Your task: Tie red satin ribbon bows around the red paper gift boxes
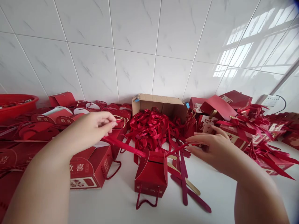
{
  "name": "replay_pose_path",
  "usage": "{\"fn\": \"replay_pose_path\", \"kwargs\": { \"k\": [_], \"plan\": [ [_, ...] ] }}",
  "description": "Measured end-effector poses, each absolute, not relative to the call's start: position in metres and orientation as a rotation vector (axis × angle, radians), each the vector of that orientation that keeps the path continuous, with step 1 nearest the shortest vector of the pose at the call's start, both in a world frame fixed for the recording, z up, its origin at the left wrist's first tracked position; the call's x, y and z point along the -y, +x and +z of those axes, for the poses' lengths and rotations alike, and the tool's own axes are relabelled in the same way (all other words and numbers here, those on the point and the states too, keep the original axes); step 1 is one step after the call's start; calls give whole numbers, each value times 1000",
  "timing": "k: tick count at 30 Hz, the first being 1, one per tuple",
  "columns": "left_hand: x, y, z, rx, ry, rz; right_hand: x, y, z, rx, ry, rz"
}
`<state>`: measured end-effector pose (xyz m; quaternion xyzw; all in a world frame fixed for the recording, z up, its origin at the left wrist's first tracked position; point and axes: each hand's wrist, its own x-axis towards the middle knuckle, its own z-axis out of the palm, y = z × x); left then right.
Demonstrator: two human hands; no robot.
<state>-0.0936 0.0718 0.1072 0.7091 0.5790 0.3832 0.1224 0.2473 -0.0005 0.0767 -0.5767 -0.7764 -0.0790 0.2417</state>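
A small red gift box [151,174] with a twisted cord handle [147,203] stands on the white table in front of me. A red ribbon [127,147] runs through its top and stretches out to both sides. My left hand [100,124], up and to the left of the box, pinches one end of the ribbon. On the right, my right hand [207,143] has the other end between thumb and fingers. Both ribbon ends are held above the box, and no knot shows in them.
Behind the box, a heap of red ribbons [150,127] spills from a cardboard carton [161,99]. Flat red and gold strips [184,180] lie right of it. Red boxes [86,168] crowd the left; ribboned boxes [235,133] pile up right. A red basin [18,105] sits far left.
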Motion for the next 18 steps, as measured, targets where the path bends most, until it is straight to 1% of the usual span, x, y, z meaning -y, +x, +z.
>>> {"fn": "replay_pose_path", "kwargs": {
  "k": [2, 5, 8, 10, 12, 16, 18],
  "plan": [
    [-65, -81, 113, -1612, 2026, 1258, 2, 241, 80, 2008, -1506, -291],
    [-53, -62, 118, -1374, 1882, 1684, 0, 228, 80, 1827, -1424, -296],
    [-46, -52, 119, -1152, 1769, 1936, -9, 214, 74, 1674, -1314, -396],
    [-44, -52, 118, -1025, 1745, 1954, -15, 206, 69, 1612, -1252, -486],
    [-44, -54, 117, -946, 1731, 1917, -21, 200, 65, 1574, -1226, -478],
    [-45, -54, 117, -882, 1677, 1891, -24, 194, 62, 1477, -1193, -241],
    [-45, -52, 118, -851, 1644, 1893, -23, 193, 62, 1447, -1116, -27]
  ]
}}
